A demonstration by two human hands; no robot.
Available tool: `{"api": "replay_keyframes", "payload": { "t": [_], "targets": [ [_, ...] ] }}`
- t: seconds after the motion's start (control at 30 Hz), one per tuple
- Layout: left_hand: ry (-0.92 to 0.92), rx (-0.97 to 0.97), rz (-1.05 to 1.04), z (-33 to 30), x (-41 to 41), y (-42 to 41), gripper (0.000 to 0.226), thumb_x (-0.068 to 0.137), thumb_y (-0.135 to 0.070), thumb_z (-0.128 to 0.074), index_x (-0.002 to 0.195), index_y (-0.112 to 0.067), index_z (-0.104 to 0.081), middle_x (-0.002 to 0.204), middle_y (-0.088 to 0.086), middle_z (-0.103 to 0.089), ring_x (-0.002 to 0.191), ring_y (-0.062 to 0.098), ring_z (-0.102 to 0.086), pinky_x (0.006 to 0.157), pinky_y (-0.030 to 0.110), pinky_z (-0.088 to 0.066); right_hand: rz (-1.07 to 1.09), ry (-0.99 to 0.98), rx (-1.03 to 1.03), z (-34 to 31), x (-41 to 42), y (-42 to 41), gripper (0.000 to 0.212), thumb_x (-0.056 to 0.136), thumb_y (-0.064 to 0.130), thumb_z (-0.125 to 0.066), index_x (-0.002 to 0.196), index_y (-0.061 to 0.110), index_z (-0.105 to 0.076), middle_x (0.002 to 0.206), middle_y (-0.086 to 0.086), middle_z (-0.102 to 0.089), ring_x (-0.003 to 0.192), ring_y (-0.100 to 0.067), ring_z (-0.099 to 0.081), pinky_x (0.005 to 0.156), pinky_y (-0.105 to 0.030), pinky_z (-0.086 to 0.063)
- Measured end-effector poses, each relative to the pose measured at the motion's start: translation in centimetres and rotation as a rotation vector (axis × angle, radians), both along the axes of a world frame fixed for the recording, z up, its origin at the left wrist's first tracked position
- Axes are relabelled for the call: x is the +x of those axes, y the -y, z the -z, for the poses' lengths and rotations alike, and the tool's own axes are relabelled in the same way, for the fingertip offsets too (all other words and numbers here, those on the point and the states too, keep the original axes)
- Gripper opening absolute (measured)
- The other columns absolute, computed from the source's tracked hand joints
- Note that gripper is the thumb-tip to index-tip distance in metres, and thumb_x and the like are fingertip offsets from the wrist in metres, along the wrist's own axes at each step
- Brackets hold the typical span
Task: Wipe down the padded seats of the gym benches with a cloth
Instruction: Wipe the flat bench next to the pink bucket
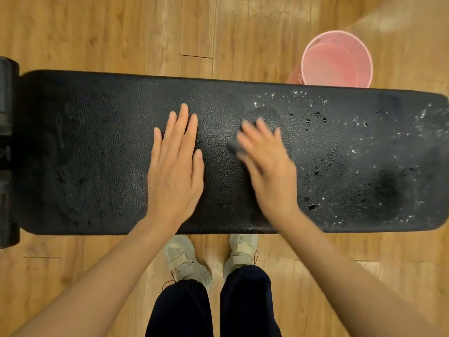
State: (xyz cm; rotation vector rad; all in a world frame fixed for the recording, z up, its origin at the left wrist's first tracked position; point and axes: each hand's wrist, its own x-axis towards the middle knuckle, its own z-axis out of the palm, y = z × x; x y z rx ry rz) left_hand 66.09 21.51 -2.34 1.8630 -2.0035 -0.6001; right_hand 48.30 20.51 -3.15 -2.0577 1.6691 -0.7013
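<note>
A black padded bench seat (97,147) runs across the view from left to right. My left hand (176,166) lies flat on its middle with straight fingers. Just to the right, my right hand (266,164) presses a small grey cloth (233,145) onto the pad; the hand is blurred and covers most of the cloth, which peeks out at its left side. The right part of the pad carries white specks, droplets and worn spots (315,117). The left part looks smeared and damp.
A pink bucket (337,59) stands on the wooden floor (121,32) behind the bench, at the right. A black cylindrical part of the bench frame (6,152) sits at the left edge. My shoes (187,261) and dark trousers are below the bench's near edge.
</note>
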Motion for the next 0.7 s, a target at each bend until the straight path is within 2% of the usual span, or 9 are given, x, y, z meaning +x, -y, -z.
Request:
{"api": "replay_keyframes", "payload": {
  "t": [0.13,0.2,0.33,0.4,0.47,0.57,0.63,0.7],
  "targets": [
    [0.070,-0.017,-0.088,0.6,-1.7,2.8,0.055,0.106,-0.023,-0.024,0.158,-0.007,-0.018,0.167,0.008,-0.011,0.155,0.022,-0.007,0.127,0.039,-0.002,0.196,0.096,0.029,-0.1,1.4,7.1,0.034,0.093,0.010,-0.062,0.127,0.006,-0.064,0.138,-0.010,-0.057,0.138,-0.031,-0.042,0.120,-0.040,-0.016],
    [0.151,-0.015,-0.104,1.1,-2.2,2.9,0.056,0.105,-0.025,-0.022,0.158,-0.006,-0.016,0.167,0.009,-0.010,0.155,0.023,-0.007,0.127,0.039,-0.004,0.220,0.072,0.028,-0.1,0.2,6.3,0.035,0.094,0.013,-0.061,0.129,0.009,-0.062,0.141,-0.007,-0.055,0.141,-0.027,-0.039,0.121,-0.038,-0.013],
    [0.186,-0.022,-0.095,1.4,-2.2,2.7,0.057,0.105,-0.024,-0.022,0.158,-0.005,-0.015,0.167,0.010,-0.010,0.155,0.023,-0.008,0.127,0.039,-0.006,0.443,0.110,0.023,-0.4,0.3,5.0,0.032,0.095,0.018,-0.060,0.125,0.010,-0.066,0.139,-0.005,-0.057,0.140,-0.026,-0.040,0.122,-0.039,-0.013],
    [0.193,-0.024,-0.088,1.5,-2.2,2.8,0.057,0.105,-0.023,-0.023,0.158,-0.005,-0.015,0.167,0.010,-0.010,0.155,0.024,-0.008,0.126,0.040,-0.006,0.379,0.041,-0.005,-0.2,3.6,7.1,0.032,0.095,0.024,-0.058,0.122,0.009,-0.068,0.136,-0.007,-0.060,0.137,-0.028,-0.044,0.120,-0.038,-0.015],
    [0.205,-0.020,-0.085,1.4,-2.2,2.9,0.056,0.105,-0.021,-0.025,0.158,-0.004,-0.016,0.167,0.011,-0.011,0.155,0.024,-0.008,0.126,0.041,-0.008,0.182,-0.001,-0.007,0.0,6.4,8.8,0.036,0.096,0.028,-0.054,0.120,0.006,-0.068,0.133,-0.009,-0.062,0.134,-0.029,-0.048,0.118,-0.037,-0.018],
    [0.229,0.006,-0.081,1.1,-2.1,2.9,0.057,0.105,-0.022,-0.024,0.158,-0.004,-0.015,0.167,0.010,-0.009,0.155,0.024,-0.007,0.126,0.041,-0.008,-0.050,-0.072,-0.041,-0.2,3.7,9.8,0.033,0.094,0.025,-0.059,0.120,0.006,-0.069,0.130,-0.010,-0.064,0.128,-0.027,-0.054,0.116,-0.036,-0.023],
    [0.229,0.020,-0.083,1.0,-2.2,3.0,0.058,0.104,-0.024,-0.023,0.158,-0.005,-0.014,0.168,0.009,-0.009,0.155,0.023,-0.006,0.127,0.040,-0.006,-0.015,-0.106,-0.026,-0.3,-0.9,9.4,0.033,0.096,0.026,-0.057,0.122,0.009,-0.068,0.133,-0.008,-0.062,0.131,-0.026,-0.052,0.118,-0.039,-0.022],
    [0.228,0.025,-0.083,1.0,-2.3,3.0,0.058,0.104,-0.024,-0.022,0.158,-0.006,-0.014,0.168,0.009,-0.009,0.155,0.022,-0.005,0.127,0.039,-0.005,0.142,-0.069,0.018,-0.6,-3.7,8.4,0.034,0.098,0.026,-0.055,0.125,0.009,-0.066,0.136,-0.007,-0.059,0.134,-0.025,-0.048,0.120,-0.042,-0.023]
  ]
}}
